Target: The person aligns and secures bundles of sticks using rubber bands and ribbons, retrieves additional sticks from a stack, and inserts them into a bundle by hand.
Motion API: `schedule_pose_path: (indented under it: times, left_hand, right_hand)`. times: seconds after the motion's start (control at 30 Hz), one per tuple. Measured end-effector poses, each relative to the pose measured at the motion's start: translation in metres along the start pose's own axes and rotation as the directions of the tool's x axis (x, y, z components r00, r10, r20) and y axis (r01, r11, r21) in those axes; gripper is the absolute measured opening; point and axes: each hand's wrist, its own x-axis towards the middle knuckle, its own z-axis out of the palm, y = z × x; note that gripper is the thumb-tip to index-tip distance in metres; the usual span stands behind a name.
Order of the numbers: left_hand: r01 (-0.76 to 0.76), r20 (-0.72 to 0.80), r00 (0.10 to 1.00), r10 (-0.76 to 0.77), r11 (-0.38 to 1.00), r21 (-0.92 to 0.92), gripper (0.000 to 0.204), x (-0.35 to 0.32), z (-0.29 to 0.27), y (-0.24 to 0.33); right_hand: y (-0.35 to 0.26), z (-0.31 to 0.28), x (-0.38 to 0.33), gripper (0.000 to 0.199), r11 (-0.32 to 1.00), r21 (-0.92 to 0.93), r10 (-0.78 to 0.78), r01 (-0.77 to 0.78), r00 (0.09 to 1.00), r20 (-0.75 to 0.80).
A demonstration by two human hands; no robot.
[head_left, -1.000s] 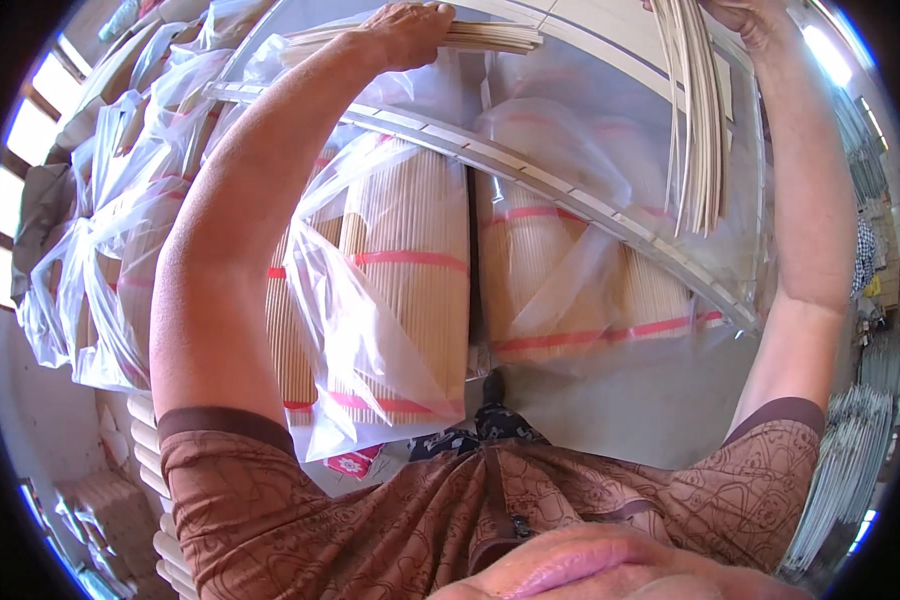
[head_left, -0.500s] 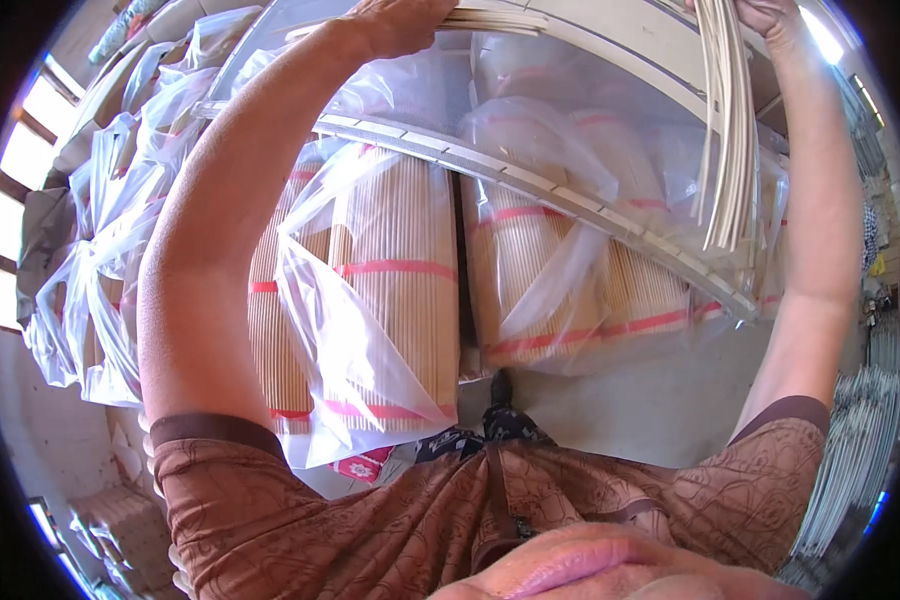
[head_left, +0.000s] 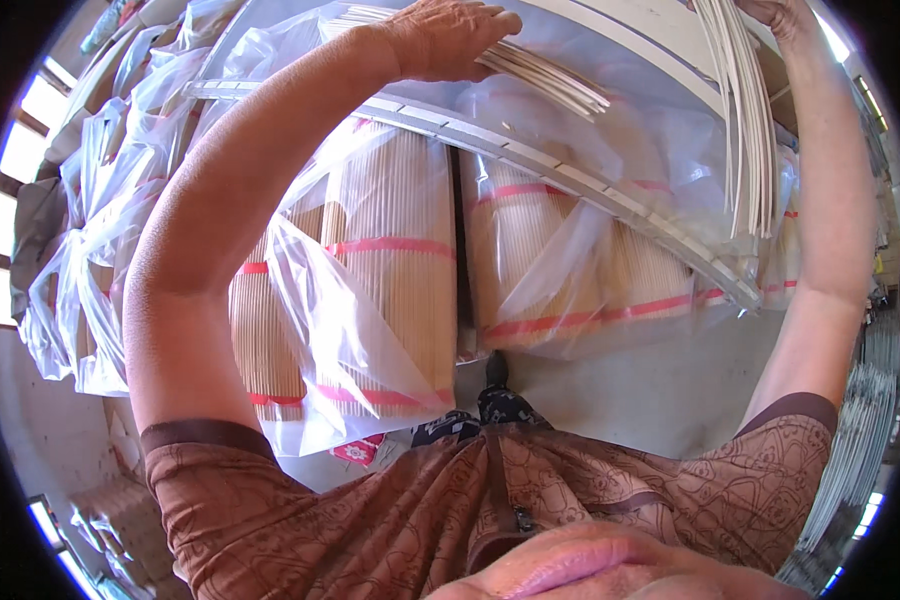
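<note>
At the far middle of the view my left hand (head_left: 448,42) is closed around a bundle of thin pale wooden sticks (head_left: 550,78). The sticks' ends jut out on both sides of the hand. Toward the far right, my right hand (head_left: 778,18) grips another bunch of long thin sticks (head_left: 740,130), which hangs toward me and fans out a little. Part of that hand is cut off by the picture's edge. Beneath both hands lies a clear glass-like panel with a pale slatted metal edge (head_left: 530,165).
Plastic-wrapped bundles of sticks (head_left: 395,290) with red bands stand below and nearer than the panel; more wrapped bundles (head_left: 590,290) lie to the right. Knotted plastic bags (head_left: 95,240) crowd the left side. Thin grey rods (head_left: 860,440) are stacked at the right rim.
My left hand has moved right and slightly nearer with its sticks, which now tilt down to the right. The right hand and its bunch have shifted slightly right.
</note>
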Motion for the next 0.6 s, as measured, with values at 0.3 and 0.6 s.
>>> schedule_pose_path:
  times: [0.3, 0.6]
  left_hand:
    - [0.078, -0.125, 0.988, -0.094, 0.989, -0.129, 0.104, -0.032, 0.017, -0.001]
    - [-0.084, -0.251, 0.968, 0.033, 0.977, -0.197, 0.094, -0.051, 0.000, -0.011]
  right_hand:
    - [0.004, 0.011, 0.001, 0.015, 0.988, 0.005, 0.157, -0.158, 0.987, 0.045]
    - [-0.013, 0.027, 0.005, 0.016, 0.989, -0.088, 0.124, -0.119, 0.991, 0.057]
